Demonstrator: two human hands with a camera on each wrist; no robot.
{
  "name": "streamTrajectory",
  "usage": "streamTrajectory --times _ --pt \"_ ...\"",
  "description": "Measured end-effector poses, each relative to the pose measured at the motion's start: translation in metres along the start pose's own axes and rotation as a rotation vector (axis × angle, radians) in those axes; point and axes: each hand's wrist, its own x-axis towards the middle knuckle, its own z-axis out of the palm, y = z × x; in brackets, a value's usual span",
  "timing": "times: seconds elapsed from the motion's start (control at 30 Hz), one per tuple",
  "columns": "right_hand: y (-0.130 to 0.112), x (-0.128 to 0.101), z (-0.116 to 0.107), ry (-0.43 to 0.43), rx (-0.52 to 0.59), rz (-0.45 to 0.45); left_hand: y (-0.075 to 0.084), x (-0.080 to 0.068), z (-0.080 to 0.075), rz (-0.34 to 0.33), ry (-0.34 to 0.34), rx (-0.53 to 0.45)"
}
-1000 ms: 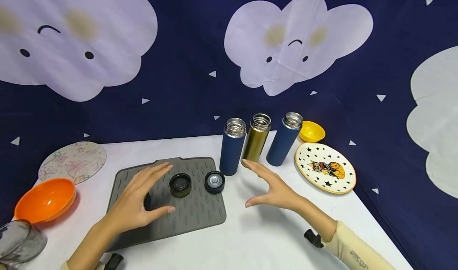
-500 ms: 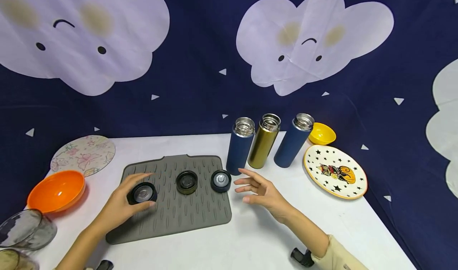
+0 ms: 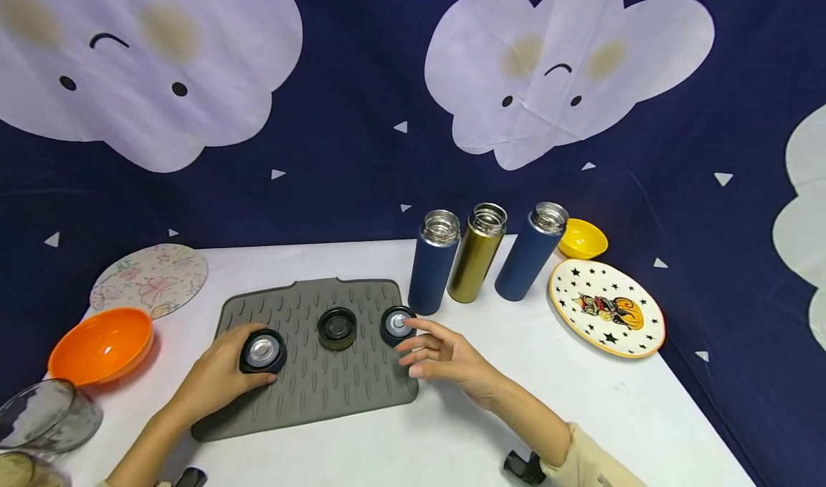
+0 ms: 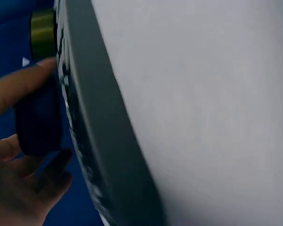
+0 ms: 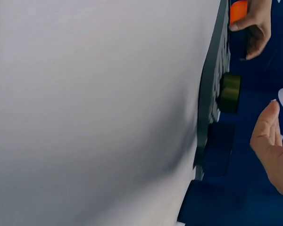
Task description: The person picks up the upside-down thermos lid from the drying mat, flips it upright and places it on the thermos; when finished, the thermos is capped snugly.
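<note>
- Plainly, the left hand grips a dark lid at the left end of the grey mat, its fingers curled round the lid's side wall while the lid sits on the mat with its shiny inner disc facing up
- The right hand hovers just beside a second dark lid at the mat's right end, its fingers spread and loosely bent, holding nothing; whether a fingertip touches that lid I cannot tell
- An olive lid lies between the two, apart from both hands
- Judging by their look, the lids are small, stiff and light, so one hand should lift each easily; the smooth round wall may be a little slippery, and a pinch across the rim from opposite sides looks the surest hold
- The ribbed mat looks soft and grippy, so a lid is unlikely to slide on it
- Three open flasks stand on the table behind the mat: blue flask, gold flask, second blue flask; they look tall, rigid and easy to tip if knocked near the top
</note>
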Motion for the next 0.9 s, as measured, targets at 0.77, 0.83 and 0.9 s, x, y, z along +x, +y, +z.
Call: streamTrajectory --times 0.77,0.83,0.9 --pt "0.007 0.014 0.043 0.007 0.113 0.172 0.120 -0.003 0.037 0.383 0.061 -0.146" --pt "0.008 0.013 0.045 -0.003 0.142 0.174 0.124 -0.003 0.040 0.421 0.070 -0.131" --pt "0.008 0.012 0.047 -0.008 0.156 0.171 0.126 -0.002 0.043 0.445 0.080 -0.100"
